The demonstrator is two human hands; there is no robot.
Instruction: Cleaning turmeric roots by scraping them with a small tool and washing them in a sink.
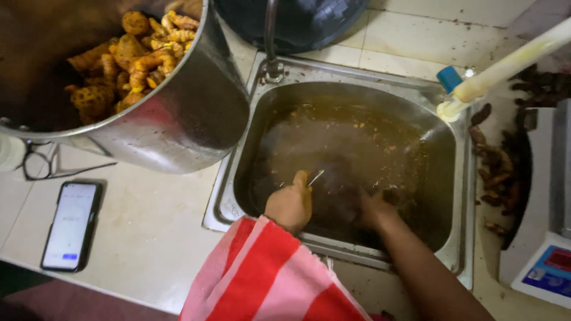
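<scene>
in the murky steel sink [333, 95], left hand [290, 205] clenched on a thin metal blade [316, 176], right hand [373, 209] fingers submerged, grip unclear

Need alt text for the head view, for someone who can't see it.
Both hands reach into a steel sink of murky brown water: the left hand holds a small blade, the right hand is partly under water. A big steel pot of orange-yellow roots stands on the counter to the left, with a phone near it.
</scene>
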